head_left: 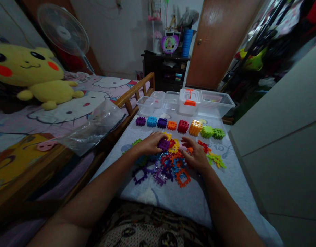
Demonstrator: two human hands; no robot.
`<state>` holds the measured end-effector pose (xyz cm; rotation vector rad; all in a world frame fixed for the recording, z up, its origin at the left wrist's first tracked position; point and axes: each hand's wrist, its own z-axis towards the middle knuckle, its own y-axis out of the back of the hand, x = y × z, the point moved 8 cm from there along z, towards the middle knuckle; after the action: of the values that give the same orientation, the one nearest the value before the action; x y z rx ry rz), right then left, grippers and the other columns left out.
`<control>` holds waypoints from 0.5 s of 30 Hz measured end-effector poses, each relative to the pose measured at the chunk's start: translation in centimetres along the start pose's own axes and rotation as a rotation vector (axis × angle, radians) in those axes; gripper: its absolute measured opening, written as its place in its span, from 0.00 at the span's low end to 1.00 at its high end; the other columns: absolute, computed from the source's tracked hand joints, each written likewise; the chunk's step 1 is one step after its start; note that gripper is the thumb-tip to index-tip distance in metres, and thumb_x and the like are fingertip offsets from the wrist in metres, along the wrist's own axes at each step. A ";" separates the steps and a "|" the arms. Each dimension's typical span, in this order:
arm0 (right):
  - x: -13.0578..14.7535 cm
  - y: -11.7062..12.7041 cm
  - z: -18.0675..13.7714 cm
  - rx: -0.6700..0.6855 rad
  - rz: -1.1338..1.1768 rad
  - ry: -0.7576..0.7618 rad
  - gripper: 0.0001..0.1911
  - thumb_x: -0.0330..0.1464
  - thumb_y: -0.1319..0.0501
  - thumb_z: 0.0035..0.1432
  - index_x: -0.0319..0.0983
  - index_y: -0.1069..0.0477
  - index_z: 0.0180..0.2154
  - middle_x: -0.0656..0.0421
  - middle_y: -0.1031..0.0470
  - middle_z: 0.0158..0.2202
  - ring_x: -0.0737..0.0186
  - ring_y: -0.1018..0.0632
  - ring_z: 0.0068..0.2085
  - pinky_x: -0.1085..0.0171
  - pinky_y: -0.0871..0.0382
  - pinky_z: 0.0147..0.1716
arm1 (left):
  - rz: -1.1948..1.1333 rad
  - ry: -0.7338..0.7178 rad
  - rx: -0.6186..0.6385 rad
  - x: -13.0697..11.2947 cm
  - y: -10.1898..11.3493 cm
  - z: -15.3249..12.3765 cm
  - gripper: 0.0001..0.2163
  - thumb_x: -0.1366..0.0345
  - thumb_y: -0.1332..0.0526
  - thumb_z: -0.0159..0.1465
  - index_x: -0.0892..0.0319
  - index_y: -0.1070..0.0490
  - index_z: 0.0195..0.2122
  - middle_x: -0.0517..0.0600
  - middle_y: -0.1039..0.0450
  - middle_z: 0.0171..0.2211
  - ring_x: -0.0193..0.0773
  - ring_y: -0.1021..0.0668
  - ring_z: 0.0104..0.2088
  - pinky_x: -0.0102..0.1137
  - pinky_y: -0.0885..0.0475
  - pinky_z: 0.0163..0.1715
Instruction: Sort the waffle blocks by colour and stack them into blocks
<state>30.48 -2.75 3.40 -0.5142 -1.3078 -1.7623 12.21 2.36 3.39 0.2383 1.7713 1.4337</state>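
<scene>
My left hand (152, 143) is closed on a purple square plastic building tile (163, 145), above the far side of a mixed pile of such tiles. Across the pile, my right hand (195, 153) has its fingers apart and curved, with nothing visibly held. Yellow tiles (174, 146) lie between the two hands. Nearer to me in the pile are a purple tile (160, 176), an orange frame tile (183, 178) and a dark purple frame tile (140, 175). Part of the pile is hidden under my left wrist.
Beyond my hands runs a row of colour-sorted stacks, including a red stack (183, 126) and a yellow-orange stack (195, 127). Clear plastic boxes (217, 103) and a lidded box with orange latches (189, 102) stand behind. A wooden bed rail (134, 92) borders the left; a pale cabinet (283, 137) flanks the right.
</scene>
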 end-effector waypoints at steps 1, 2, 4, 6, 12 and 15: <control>0.0 0.0 0.0 0.002 -0.004 0.002 0.21 0.36 0.38 0.60 0.41 0.32 0.55 0.50 0.22 0.48 0.55 0.20 0.43 0.51 0.24 0.45 | 0.010 0.007 0.012 0.0 -0.2 0.0 0.24 0.70 0.36 0.55 0.55 0.36 0.53 0.53 0.31 0.53 0.48 0.30 0.55 0.42 0.34 0.58; 0.0 0.0 0.0 0.004 -0.005 0.003 0.21 0.36 0.38 0.60 0.40 0.32 0.55 0.50 0.22 0.48 0.55 0.21 0.43 0.52 0.24 0.45 | 0.022 0.018 0.022 0.1 -0.4 0.0 0.24 0.70 0.37 0.55 0.55 0.36 0.53 0.54 0.31 0.53 0.48 0.30 0.56 0.42 0.34 0.58; 0.1 0.0 0.0 0.002 -0.008 0.007 0.21 0.36 0.38 0.60 0.41 0.32 0.55 0.51 0.23 0.47 0.55 0.21 0.42 0.52 0.24 0.44 | 0.049 0.044 0.037 0.1 -0.5 0.0 0.25 0.69 0.37 0.55 0.56 0.37 0.55 0.55 0.32 0.54 0.50 0.30 0.56 0.42 0.35 0.58; 0.1 0.1 0.0 -0.003 -0.010 0.010 0.21 0.36 0.39 0.60 0.41 0.32 0.55 0.51 0.23 0.46 0.56 0.21 0.41 0.52 0.24 0.44 | 0.075 0.055 0.044 0.0 -0.5 0.0 0.29 0.68 0.36 0.54 0.56 0.39 0.58 0.56 0.33 0.56 0.51 0.32 0.58 0.43 0.36 0.59; 0.0 0.1 0.0 0.000 -0.016 0.015 0.21 0.36 0.39 0.60 0.41 0.33 0.55 0.51 0.23 0.45 0.56 0.22 0.41 0.52 0.25 0.44 | 0.156 0.052 0.061 -0.5 -0.4 0.5 0.25 0.61 0.35 0.57 0.57 0.35 0.55 0.57 0.33 0.57 0.53 0.33 0.58 0.44 0.37 0.58; 0.0 0.2 0.0 -0.003 -0.015 0.018 0.21 0.35 0.39 0.60 0.41 0.33 0.55 0.51 0.23 0.46 0.55 0.22 0.41 0.51 0.25 0.44 | 0.174 0.057 0.081 -0.5 -0.5 0.6 0.19 0.61 0.34 0.57 0.58 0.32 0.49 0.56 0.30 0.51 0.52 0.30 0.54 0.42 0.35 0.55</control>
<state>30.64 -2.78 3.46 -0.4903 -1.2997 -1.7772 13.15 2.36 3.23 0.4059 1.8961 1.5044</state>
